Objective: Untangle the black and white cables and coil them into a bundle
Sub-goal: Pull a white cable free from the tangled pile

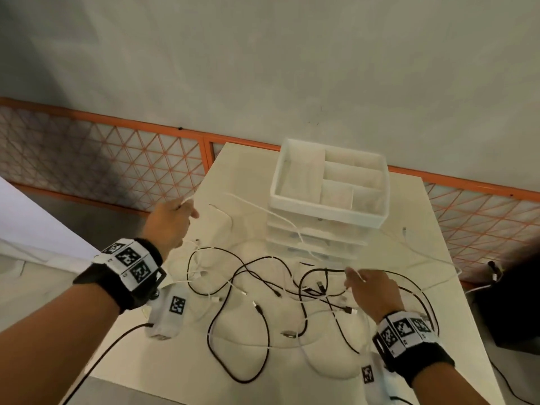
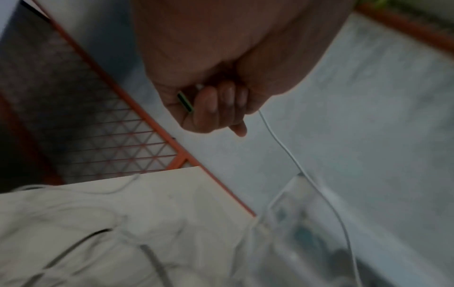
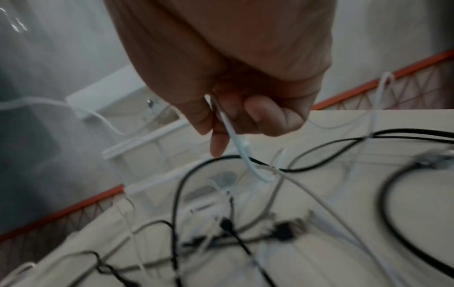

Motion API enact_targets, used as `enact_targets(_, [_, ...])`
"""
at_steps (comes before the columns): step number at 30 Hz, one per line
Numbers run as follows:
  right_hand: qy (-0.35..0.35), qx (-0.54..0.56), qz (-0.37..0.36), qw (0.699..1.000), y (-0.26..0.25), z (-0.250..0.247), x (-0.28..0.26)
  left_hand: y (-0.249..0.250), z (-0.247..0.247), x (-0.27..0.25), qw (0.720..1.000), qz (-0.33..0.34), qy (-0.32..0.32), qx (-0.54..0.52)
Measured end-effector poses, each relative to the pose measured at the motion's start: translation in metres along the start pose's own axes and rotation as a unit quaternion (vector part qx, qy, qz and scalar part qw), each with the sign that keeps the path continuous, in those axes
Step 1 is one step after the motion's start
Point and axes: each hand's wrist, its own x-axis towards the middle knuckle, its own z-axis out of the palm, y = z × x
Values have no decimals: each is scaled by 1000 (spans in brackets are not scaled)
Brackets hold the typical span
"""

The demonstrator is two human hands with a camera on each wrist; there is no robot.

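Several black cables and thin white cables lie tangled on a white table. My left hand is raised over the table's left side and grips the plug end of a white cable. In the left wrist view the fingers of the left hand curl round a USB plug, and the white cable runs down from it. My right hand pinches a white cable above the tangle. In the right wrist view the right hand holds that white cable over a black cable.
A white drawer organizer with a divided top tray stands at the table's far middle, and a white cable drapes over its front. White tagged boxes sit near the front edge. An orange mesh fence runs behind.
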Motion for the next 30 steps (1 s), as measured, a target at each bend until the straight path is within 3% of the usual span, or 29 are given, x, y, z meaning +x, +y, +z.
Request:
enact_targets(3, [71, 52, -125, 988, -48, -14, -7, -39, 6, 4, 984, -40, -46, 169])
enact_targets(5, [154, 107, -236, 954, -79, -21, -17, -70, 11, 5, 948, -42, -83, 306])
enact_targets(7, [189, 167, -300, 920, -103, -26, -27, -99, 12, 7, 923, -64, -95, 366])
enact_targets(9, [193, 200, -289, 916, -114, -27, -31, -117, 9, 8, 913, -99, -86, 386])
enact_targets(12, [189, 180, -258, 930, -114, -26, -31, -130, 0, 8, 921, -151, -37, 357])
enact_targets(17, [111, 148, -298, 936, -111, -9, -26, -137, -12, 18, 920, -165, 3, 356])
enact_targets(22, [36, 61, -287, 955, -110, 29, -16, -152, -10, 42, 901, -149, -47, 404])
enact_targets(30, [-15, 11, -247, 969, -103, 59, -14, -143, 13, 37, 917, -128, -117, 358])
